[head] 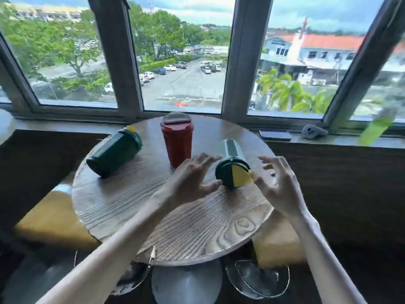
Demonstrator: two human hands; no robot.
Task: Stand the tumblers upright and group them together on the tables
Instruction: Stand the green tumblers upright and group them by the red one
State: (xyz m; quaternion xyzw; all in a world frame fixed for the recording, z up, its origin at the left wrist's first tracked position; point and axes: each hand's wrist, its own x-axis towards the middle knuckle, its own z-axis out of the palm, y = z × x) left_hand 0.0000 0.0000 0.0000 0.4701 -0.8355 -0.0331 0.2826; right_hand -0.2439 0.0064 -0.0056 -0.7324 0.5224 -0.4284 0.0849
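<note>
Left hand (192, 178), right hand (278, 185) over round wood table (122, 200) beside windows (184, 62)

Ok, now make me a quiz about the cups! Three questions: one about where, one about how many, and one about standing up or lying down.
1. Where does the red tumbler stand?
A. between the left green tumbler and the right green tumbler
B. on the floor
C. stacked on another tumbler

2. How many tumblers are on the table?
A. two
B. three
C. five

3. How is the right green tumbler?
A. upright
B. lying on its side
C. upside down

Answers:
1 A, a green one lies on either side of it.
2 B, one red and two green.
3 B, its yellow lid points sideways toward the camera, between the open left hand and the open right hand.
</note>
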